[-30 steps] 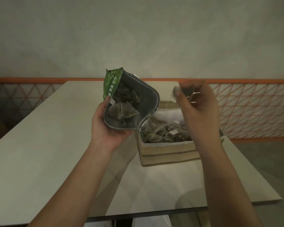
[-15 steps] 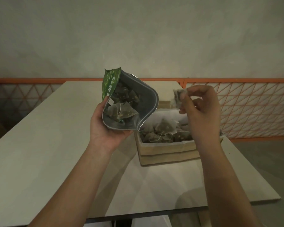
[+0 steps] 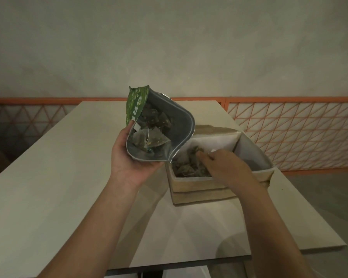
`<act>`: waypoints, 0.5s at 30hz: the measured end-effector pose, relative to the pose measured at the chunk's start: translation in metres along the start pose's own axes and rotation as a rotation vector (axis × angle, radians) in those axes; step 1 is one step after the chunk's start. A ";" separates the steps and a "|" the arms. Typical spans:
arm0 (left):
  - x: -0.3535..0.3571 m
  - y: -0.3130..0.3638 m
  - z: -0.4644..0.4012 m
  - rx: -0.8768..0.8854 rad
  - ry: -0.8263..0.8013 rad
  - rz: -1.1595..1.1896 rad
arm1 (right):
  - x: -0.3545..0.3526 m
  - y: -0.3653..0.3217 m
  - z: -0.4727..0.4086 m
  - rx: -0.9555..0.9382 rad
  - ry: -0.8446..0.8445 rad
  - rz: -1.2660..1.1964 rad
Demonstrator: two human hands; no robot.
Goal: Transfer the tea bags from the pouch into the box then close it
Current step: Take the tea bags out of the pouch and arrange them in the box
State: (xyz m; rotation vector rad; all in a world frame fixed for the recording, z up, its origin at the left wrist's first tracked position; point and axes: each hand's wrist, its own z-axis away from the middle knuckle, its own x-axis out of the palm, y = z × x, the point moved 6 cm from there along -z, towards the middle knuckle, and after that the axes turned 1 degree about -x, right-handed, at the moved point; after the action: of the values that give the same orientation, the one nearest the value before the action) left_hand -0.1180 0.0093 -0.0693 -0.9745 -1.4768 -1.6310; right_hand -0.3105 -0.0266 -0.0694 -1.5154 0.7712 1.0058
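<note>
Head cam: left hand (image 3: pixel 136 167) grips the pouch (image 3: pixel 161 127) tilted at 10 o'clock so I can reach in; right hand (image 3: pixel 225 165), fingers curled, drops a tea bag (image 3: pixel 197 150) in the box (image 3: pixel 201 187).

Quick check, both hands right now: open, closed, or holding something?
Left hand: holds the open green pouch from beneath.
Right hand: down in the box among the tea bags; grip cannot be told.

Pale table (image 3: pixel 48 177), orange lattice railing (image 3: pixel 289 133)
</note>
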 end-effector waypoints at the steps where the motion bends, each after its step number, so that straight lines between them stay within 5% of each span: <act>1: 0.000 0.000 0.000 0.002 0.006 -0.003 | 0.000 -0.001 0.000 0.007 -0.021 0.005; 4: -0.002 0.001 0.002 0.011 0.020 -0.014 | -0.011 -0.011 0.005 -0.056 0.057 -0.032; 9: -0.003 0.002 0.002 0.021 0.054 -0.022 | -0.056 -0.054 0.041 -0.359 0.628 -0.441; 12: -0.003 0.003 0.005 0.059 0.082 -0.076 | -0.052 -0.088 0.045 -0.524 0.576 -0.418; 15: 0.000 0.002 0.006 0.089 0.063 -0.109 | -0.036 -0.114 0.034 -0.550 0.502 -0.118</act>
State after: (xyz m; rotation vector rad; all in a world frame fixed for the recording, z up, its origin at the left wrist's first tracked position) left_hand -0.1155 0.0153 -0.0683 -0.7986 -1.5691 -1.6422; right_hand -0.2313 0.0259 0.0103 -2.3166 0.7676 0.7870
